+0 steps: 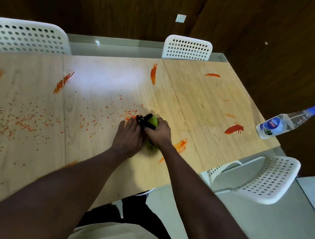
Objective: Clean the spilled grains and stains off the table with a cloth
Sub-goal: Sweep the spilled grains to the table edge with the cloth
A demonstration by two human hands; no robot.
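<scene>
Two bare forearms stretched from the near edge over the pale wooden table (199, 103), and I saw both hands meet close together near its middle. The left hand (129, 136) lay flat on the wood with its fingers fairly straight, its fingertips at the edge of a small heap of orange grains (129, 116) and its inner side against the cloth (152, 121). The right hand (159, 132) had its fingers curled round that cloth, a bunched green rag with a black edge, pressing it to the tabletop just right of the heap. I could not tell how much of the rag lay under the palms. An orange stain (181, 144) streaked the wood just right of the right wrist. More grains lay scattered across the left half of the table. Further off, a darker red smear (234, 129) sat near a clear spray bottle (279, 124) with a blue trigger at the right edge. Other orange streaks marked the far side. One white perforated chair (269, 180) stood at the right end of the table, and two more stood behind its far edge.
</scene>
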